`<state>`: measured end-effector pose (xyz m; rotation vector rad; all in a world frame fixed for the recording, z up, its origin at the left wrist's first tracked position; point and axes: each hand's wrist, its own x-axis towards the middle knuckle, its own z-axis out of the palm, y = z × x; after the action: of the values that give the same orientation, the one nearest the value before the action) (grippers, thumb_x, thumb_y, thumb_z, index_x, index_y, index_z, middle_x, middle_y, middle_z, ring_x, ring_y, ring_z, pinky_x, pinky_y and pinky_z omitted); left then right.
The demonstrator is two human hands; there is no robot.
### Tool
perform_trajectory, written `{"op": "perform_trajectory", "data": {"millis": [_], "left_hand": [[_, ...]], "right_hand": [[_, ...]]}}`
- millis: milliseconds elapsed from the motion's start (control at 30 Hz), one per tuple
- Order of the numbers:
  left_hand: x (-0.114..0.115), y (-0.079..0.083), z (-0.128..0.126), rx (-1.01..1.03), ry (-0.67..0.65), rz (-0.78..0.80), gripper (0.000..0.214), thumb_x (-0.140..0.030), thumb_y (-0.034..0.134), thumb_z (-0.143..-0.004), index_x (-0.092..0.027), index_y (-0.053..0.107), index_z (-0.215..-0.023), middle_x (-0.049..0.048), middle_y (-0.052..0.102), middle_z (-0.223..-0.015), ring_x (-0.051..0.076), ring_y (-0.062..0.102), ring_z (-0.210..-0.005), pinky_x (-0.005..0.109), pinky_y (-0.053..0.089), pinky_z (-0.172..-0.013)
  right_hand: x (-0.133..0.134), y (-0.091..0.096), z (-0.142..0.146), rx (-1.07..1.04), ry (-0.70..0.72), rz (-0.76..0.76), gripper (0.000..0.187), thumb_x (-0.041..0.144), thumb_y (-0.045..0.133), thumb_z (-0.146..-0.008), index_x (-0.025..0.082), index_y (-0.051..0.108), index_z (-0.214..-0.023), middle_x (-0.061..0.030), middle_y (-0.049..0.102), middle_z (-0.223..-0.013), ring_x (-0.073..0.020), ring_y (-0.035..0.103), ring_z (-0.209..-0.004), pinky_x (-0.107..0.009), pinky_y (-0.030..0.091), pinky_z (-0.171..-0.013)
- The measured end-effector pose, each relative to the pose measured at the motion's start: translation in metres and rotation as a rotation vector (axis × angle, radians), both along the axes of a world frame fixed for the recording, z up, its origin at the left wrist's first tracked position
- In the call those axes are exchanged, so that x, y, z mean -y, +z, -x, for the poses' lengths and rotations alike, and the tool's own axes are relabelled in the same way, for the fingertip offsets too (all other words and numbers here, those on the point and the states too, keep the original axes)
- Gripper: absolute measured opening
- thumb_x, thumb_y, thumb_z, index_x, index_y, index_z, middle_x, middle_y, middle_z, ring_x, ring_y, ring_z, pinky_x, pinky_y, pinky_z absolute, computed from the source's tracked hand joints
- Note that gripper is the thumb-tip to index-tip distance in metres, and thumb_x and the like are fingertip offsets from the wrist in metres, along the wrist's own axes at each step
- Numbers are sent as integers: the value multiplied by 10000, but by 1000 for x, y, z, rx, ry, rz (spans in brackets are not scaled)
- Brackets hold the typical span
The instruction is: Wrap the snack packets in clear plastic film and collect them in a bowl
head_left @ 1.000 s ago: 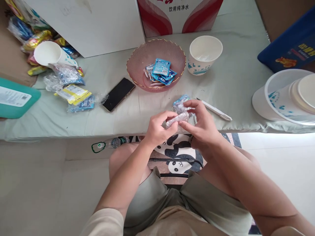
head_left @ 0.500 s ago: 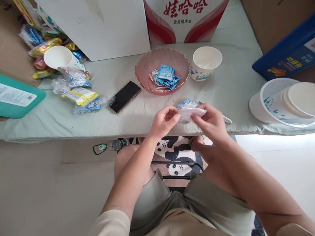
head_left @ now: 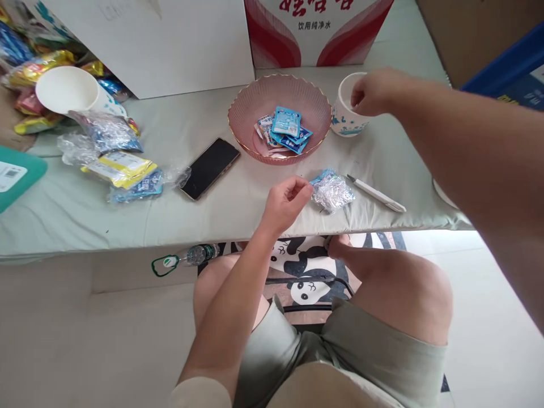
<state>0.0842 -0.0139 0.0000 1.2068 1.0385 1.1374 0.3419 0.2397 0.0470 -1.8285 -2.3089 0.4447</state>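
Note:
My left hand (head_left: 288, 204) is closed in a loose pinch above the table's front edge. Its fingertips overlap the left side of a crumpled clear plastic wrapper with blue print (head_left: 334, 191); whether they grip anything I cannot tell. At the back right, my right hand (head_left: 376, 97) reaches over the rim of a white paper cup (head_left: 349, 120), fingers curled downward, and what they hold is hidden. Left of that cup stands a pink ribbed bowl with a gold rim (head_left: 244, 127), several small blue sachets (head_left: 287, 122) inside it. A white utility knife (head_left: 376, 192) lies right of the wrapper.
A black phone (head_left: 211, 168) lies left of the bowl. Farther left are wrapped packets (head_left: 123, 168) and a tipped paper cup (head_left: 68, 90). A white box (head_left: 178, 45) and a red-and-white carton (head_left: 317, 39) stand behind. My right arm partly covers a container at the right.
My right hand has left my left hand and moved up and right to the paper cup. The whitish plastic piece between both hands is out of sight. The wrapper and knife are now uncovered.

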Motion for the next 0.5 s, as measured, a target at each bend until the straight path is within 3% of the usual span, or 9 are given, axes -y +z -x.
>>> {"op": "perform_trajectory", "data": {"millis": [67, 133, 200, 267, 333, 367, 433, 500], "left_hand": [[-2, -1, 0, 23, -1, -3, 300, -473, 702, -845, -200, 633, -743, -16, 548, -683, 106, 453, -615, 274, 382, -599], [-3, 0, 0, 28, 6, -7, 298, -467, 699, -852, -200, 631, -739, -14, 547, -685, 105, 445, -609, 275, 385, -601], [-4, 2, 0, 11, 21, -14, 290, -459, 697, -853, -200, 637, -736, -11, 552, -684, 111, 461, -623, 276, 389, -603], [-3, 4, 0, -7, 35, -25, 296, -458, 691, -856, -203, 631, -719, -10, 546, -671, 117, 472, -633, 277, 385, -599], [-3, 6, -1, -11, 41, -37, 314, -463, 682, -863, -205, 616, -697, -12, 530, -652, 118, 467, -628, 277, 374, -588], [-2, 7, -2, -9, 40, -46, 326, -469, 678, -867, -204, 609, -689, -13, 525, -645, 116, 460, -620, 277, 367, -583], [0, 5, -4, -12, 27, -59, 341, -480, 673, -878, -200, 611, -694, -14, 531, -649, 110, 454, -614, 274, 372, -586], [3, -1, -7, -30, -1, -59, 356, -497, 661, -899, -196, 622, -713, -13, 539, -662, 109, 468, -625, 268, 396, -602]], "right_hand": [[-17, 5, 1, 25, 72, 128, 356, 305, 695, -814, 85, 688, -535, 55, 524, -452, -59, 676, -680, -172, 328, -546], [-13, 21, 5, 18, 121, 115, 376, 287, 732, -815, 122, 646, -489, 55, 525, -446, -63, 674, -676, -170, 349, -554], [19, 42, 15, -60, 80, -97, 373, 223, 744, -844, 176, 611, -498, 43, 493, -471, -106, 703, -816, -180, 432, -665], [80, 50, 30, -180, -68, -383, 218, 207, 655, -937, 179, 682, -723, -9, 645, -712, -157, 697, -920, -275, 488, -847], [155, 39, 47, -162, -136, -382, 114, 228, 620, -958, 182, 721, -929, -87, 719, -904, -218, 681, -901, -402, 500, -920], [190, 26, 55, -157, -71, -314, 161, 284, 688, -923, 191, 723, -1050, -132, 733, -1026, -275, 679, -969, -457, 504, -943], [246, -7, 67, -106, -4, -237, 496, 359, 827, -780, 200, 695, -1231, -206, 670, -1281, -404, 639, -1126, -564, 504, -956], [278, -37, 72, -60, -14, -179, 603, 351, 790, -788, 204, 643, -1354, -236, 613, -1378, -447, 609, -1182, -619, 499, -960]]}}
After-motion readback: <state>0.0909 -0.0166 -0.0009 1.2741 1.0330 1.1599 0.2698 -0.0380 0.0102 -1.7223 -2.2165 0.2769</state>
